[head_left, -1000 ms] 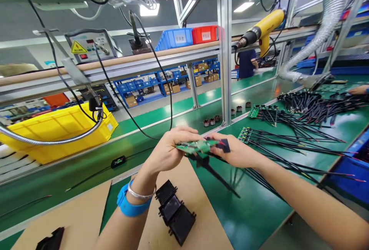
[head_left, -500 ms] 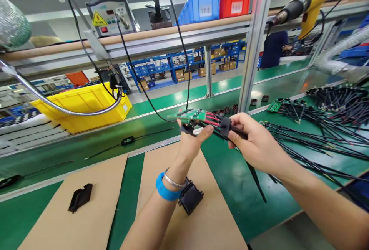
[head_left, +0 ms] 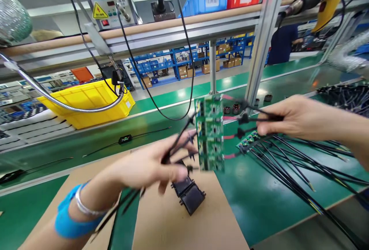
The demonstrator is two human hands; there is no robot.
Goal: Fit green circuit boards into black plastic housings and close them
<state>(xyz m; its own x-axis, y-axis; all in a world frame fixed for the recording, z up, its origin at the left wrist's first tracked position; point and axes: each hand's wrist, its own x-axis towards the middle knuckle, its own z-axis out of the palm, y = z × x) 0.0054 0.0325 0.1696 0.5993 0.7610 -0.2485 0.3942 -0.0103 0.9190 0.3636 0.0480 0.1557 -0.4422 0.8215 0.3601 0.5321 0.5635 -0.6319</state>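
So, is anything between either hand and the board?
Only these: black leads between the board and left hand, red leads turning black toward the right hand, plus black fittings on both sides. Nothing else visible stands in either gap.

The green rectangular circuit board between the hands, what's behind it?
Past the edges of the green circuit board, you can see the shiny green bench and, beyond the right edge, small round copper-coloured coils. Whatever is straight behind the board is covered, so I can't tell.
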